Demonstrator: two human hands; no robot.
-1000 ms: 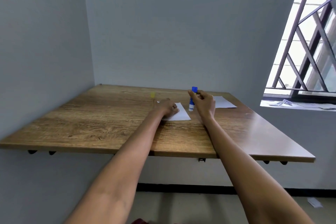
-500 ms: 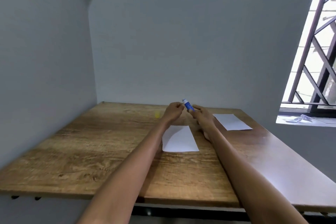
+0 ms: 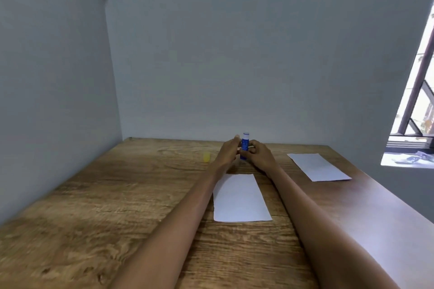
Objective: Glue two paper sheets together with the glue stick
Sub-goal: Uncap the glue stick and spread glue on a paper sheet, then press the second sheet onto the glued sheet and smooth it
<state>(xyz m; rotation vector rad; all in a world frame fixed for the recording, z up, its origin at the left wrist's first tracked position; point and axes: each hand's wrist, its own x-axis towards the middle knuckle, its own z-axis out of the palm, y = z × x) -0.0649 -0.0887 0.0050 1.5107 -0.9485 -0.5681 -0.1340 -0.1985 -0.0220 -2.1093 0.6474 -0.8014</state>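
Blue glue stick (image 3: pixel 244 149) with a white tip, upright, gripped between both hands above the far middle of the wooden tabletop (image 3: pixel 98 209); label too blurred to read. Left hand (image 3: pixel 229 150) pinching the tube's upper part, right hand (image 3: pixel 259 155) curled round its base. White paper sheet (image 3: pixel 239 197) lying flat between the forearms, just nearer than the hands. Second sheet (image 3: pixel 317 166) well apart to the right. Small yellow cap (image 3: pixel 206 157) standing left of the hands. Barred window (image 3: pixel 420 91) at right.
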